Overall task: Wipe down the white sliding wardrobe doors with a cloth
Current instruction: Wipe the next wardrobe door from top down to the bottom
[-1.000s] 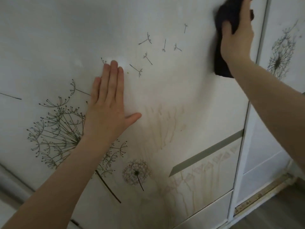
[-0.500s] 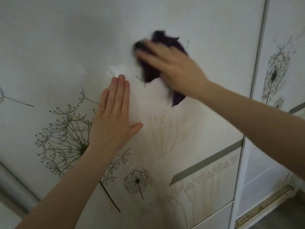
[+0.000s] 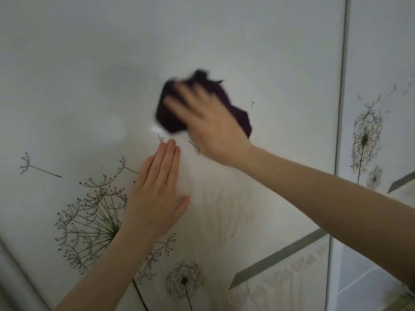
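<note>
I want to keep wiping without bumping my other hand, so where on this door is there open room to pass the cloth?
Open: the plain white door above the cloth, and the stretch rightward to the grey frame strip. Crowded: just below the cloth, where the left hand lies flat, its fingers close under the right hand.
</note>
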